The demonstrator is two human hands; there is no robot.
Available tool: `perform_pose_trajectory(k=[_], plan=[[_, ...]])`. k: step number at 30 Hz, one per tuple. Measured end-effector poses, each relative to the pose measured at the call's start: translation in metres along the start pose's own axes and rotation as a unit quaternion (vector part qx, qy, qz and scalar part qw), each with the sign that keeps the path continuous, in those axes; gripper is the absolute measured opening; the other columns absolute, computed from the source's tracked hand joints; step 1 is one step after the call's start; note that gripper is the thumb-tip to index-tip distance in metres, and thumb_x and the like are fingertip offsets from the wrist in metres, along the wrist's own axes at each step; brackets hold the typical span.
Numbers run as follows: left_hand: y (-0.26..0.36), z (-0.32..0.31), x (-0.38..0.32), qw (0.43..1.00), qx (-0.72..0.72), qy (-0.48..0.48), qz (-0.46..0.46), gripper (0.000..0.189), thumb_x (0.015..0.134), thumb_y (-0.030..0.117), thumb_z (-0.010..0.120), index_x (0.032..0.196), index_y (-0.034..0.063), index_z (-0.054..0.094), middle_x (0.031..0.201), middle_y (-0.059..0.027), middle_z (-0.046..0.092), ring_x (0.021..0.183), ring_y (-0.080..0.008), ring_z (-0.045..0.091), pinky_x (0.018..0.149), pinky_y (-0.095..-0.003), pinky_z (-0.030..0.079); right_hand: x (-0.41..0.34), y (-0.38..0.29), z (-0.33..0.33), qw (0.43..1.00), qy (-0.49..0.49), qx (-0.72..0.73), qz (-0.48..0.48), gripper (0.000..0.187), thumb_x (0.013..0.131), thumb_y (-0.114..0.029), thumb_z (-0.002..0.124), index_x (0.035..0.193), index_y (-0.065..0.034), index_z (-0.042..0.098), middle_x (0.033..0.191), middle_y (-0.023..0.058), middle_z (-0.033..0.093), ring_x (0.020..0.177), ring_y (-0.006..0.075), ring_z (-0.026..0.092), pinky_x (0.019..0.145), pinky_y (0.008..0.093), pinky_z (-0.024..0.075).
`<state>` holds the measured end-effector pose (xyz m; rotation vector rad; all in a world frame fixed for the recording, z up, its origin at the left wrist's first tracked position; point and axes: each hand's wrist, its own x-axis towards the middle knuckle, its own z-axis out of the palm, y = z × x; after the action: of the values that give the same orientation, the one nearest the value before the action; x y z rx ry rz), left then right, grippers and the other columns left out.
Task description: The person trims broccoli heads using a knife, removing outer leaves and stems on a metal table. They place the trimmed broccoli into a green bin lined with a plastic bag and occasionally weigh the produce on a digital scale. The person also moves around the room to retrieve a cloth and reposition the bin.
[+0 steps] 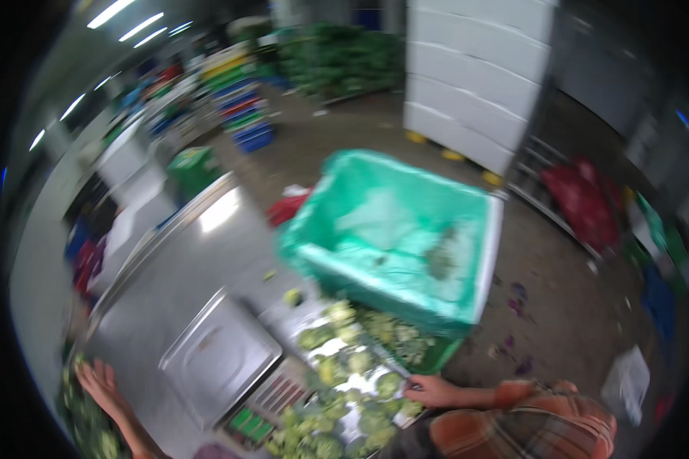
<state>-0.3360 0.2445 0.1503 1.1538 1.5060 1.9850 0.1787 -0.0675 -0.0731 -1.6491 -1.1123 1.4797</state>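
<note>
My left hand (pixel 96 383) is at the far left, fingers spread, over the steel table's edge beside a heap of green vegetables (pixel 106 442). My right hand (pixel 428 392) is curled around a small dark object (pixel 411 386), perhaps a handle; blur hides what it is. It is close to the trimmed pale-green vegetable heads (pixel 360 362), which look like cauliflower or broccoli, on the shiny table top. Left of these heads stands a weighing scale with a steel platform (pixel 221 356) and a green-lit display (pixel 251 424).
A crate lined with green plastic (pixel 402 229) stands past the table, above a green bin of trimmings (pixel 405 344). White stacked boxes (pixel 476 74) rise behind. Red sacks (pixel 585 201) lie on a rack at right; coloured crates (pixel 244 109) are stacked at back left. Scraps litter the floor.
</note>
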Motion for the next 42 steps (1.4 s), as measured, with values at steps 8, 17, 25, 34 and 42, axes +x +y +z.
perform_pose_trajectory(k=[8, 17, 25, 34, 42], plan=[[-0.035, 0.390, -0.353, 0.637, 0.123, -0.751, -0.123, 0.030, 0.086, 0.016, 0.059, 0.109, -0.0032, 0.057, 0.092, -0.0084, 0.065, 0.083, -0.0138, 0.061, 0.072, -0.0263, 0.049, -0.065, 0.055, -0.097, 0.999, 0.043, 0.000, -0.029, 0.025, 0.088, -0.027, 0.055, 0.097, -0.0036, 0.054, 0.088, 0.0132, 0.062, 0.081, 0.0234, 0.062, 0.070, 0.0321, 0.0470], [-0.202, 0.553, -0.617, 0.530, 0.184, -0.827, 0.048, 0.091, 0.053, 0.032, 0.082, 0.131, 0.0079, 0.040, 0.123, -0.0245, 0.042, 0.111, -0.0339, 0.047, 0.095, -0.0396, 0.040, -0.132, 0.118, -0.161, 0.958, 0.211, 0.051, 0.190, 0.035, 0.083, -0.033, 0.060, 0.103, -0.0036, 0.055, 0.089, 0.0154, 0.063, 0.080, 0.0290, 0.062, 0.070, 0.0365, 0.0478], [-0.114, 0.551, -0.598, 0.485, 0.238, -0.776, 0.325, 0.080, 0.056, 0.034, 0.081, 0.127, 0.0185, 0.047, 0.125, -0.0209, 0.039, 0.116, -0.0375, 0.040, 0.097, -0.0433, 0.038, -0.135, 0.127, -0.185, 0.910, 0.258, 0.214, 0.243, 0.033, 0.084, -0.030, 0.060, 0.101, -0.0016, 0.057, 0.089, 0.0143, 0.064, 0.078, 0.0239, 0.064, 0.069, 0.0330, 0.0489], [-0.174, 0.536, -0.583, 0.476, 0.443, -0.720, 0.242, 0.109, 0.053, 0.049, 0.080, 0.140, 0.0136, 0.025, 0.141, -0.0252, 0.020, 0.124, -0.0485, 0.028, 0.098, -0.0514, 0.034, -0.132, 0.131, -0.183, 0.931, 0.234, 0.189, 0.207, 0.032, 0.084, -0.029, 0.059, 0.102, -0.0025, 0.057, 0.088, 0.0138, 0.064, 0.080, 0.0240, 0.064, 0.070, 0.0330, 0.0484], [-0.191, 0.551, -0.523, 0.532, 0.336, -0.727, -0.275, 0.089, 0.062, 0.033, 0.075, 0.135, 0.0045, 0.031, 0.112, -0.0220, 0.053, 0.095, -0.0342, 0.059, 0.079, -0.0443, 0.049, -0.148, 0.124, -0.176, 0.948, 0.255, 0.111, 0.157, 0.032, 0.084, -0.030, 0.059, 0.103, -0.0045, 0.057, 0.088, 0.0134, 0.064, 0.080, 0.0234, 0.063, 0.070, 0.0320, 0.0485]])
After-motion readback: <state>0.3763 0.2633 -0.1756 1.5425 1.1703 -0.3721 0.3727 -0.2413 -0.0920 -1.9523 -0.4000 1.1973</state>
